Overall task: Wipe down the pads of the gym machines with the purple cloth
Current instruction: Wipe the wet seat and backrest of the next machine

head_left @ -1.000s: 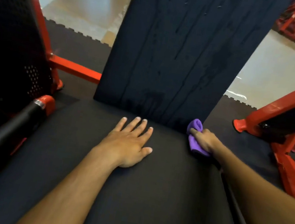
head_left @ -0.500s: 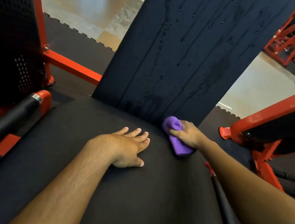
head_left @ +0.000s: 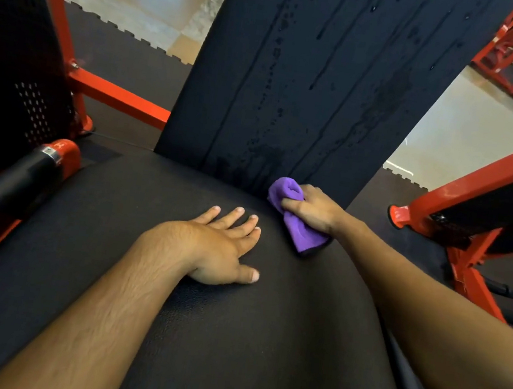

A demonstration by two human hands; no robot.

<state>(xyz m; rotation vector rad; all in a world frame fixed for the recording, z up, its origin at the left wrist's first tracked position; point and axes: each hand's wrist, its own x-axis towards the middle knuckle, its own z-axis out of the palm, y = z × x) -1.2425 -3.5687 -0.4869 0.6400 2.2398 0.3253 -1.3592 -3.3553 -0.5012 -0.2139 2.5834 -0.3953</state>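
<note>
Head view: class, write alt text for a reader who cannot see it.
A right hand grips a purple cloth where the black seat pad meets the wet, streaked back pad. The left hand rests flat on the seat.

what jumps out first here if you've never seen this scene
The purple cloth, bunched in the right hand where the seat pad meets the back pad. The back pad is streaked with wet drips. The left hand rests flat on the seat, with red frame on both sides.
</note>
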